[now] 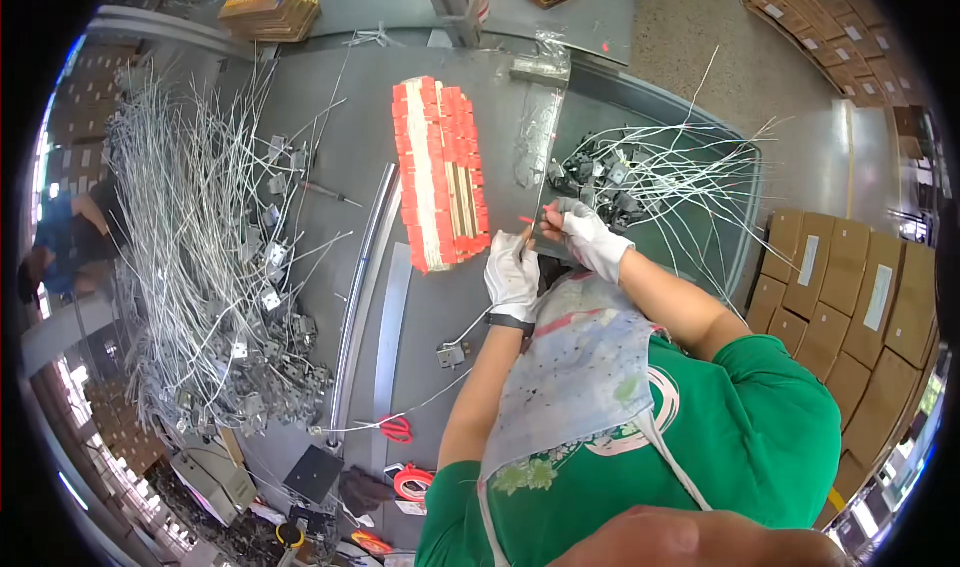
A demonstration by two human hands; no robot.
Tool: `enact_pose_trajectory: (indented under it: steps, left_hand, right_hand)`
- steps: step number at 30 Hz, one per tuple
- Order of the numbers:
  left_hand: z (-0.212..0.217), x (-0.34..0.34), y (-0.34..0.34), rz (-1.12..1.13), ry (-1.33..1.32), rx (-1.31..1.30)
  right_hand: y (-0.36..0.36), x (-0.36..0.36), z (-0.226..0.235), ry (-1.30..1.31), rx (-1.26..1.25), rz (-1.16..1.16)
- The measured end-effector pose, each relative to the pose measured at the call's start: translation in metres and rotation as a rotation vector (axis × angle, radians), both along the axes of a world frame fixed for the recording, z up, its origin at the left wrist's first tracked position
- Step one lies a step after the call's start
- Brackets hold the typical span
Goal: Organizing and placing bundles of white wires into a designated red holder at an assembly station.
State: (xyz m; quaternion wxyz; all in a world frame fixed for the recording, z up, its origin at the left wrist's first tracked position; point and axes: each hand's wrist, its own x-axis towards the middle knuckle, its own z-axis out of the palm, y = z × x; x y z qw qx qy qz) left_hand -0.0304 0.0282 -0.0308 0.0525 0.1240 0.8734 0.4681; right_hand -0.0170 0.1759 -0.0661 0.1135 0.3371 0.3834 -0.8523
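I see my left hand [511,273] and right hand [590,239], both gloved, pinching a small red piece [527,220] between them, beside the red-tagged bundle [440,174] on the grey workbench [340,137]; cartons [850,297] stand right.

Workbench [440,307]: bundle of tag strips [440,172] at centre, beyond the left hand [512,275] and right hand [590,239]. Loose wire heap [200,237] to the left; smaller wired-part pile [620,177] right of the strips. Scissors [397,428] near the bench's front edge; cartons [850,297] off to the right.

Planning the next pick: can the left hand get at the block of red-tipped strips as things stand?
Probably yes. The left hand sits just right of the red-tipped strips, with bare table between and nothing in the way, though its fingers are pinching a small red piece.
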Motion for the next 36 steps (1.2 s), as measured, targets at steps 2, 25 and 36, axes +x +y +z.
enact_pose_trajectory:
  steps: [2, 25, 36]
  left_hand:
    - [0.001, 0.001, 0.0, 0.002, -0.018, -0.017]
    - [0.029, 0.009, -0.017, -0.012, 0.156, 0.117]
    - [0.129, 0.019, -0.079, -0.153, -0.126, 0.51]
  right_hand:
    - [0.001, -0.002, 0.003, -0.001, -0.042, 0.067]
    - [-0.023, 0.001, 0.06, 0.228, 0.176, 0.165]
    - [-0.067, 0.035, 0.156, 0.91, 0.374, 0.051]
